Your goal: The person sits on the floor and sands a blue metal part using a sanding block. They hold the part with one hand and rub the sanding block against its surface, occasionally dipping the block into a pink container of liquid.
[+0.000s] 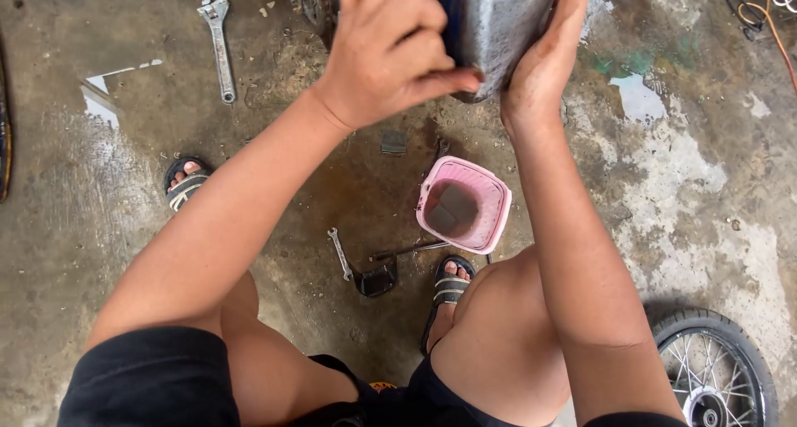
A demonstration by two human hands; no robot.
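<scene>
Metal cover (498,29) between both raised hands

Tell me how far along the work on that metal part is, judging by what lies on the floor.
Done, it seems: tools have been out, with an adjustable wrench and a small spanner lying on the wet concrete, and a spoked wheel off to the side. In hand: the right hand steadies the grey metal part while the left hand presses on it. Left: cannot tell; the pink basket holds dark pieces.
</scene>
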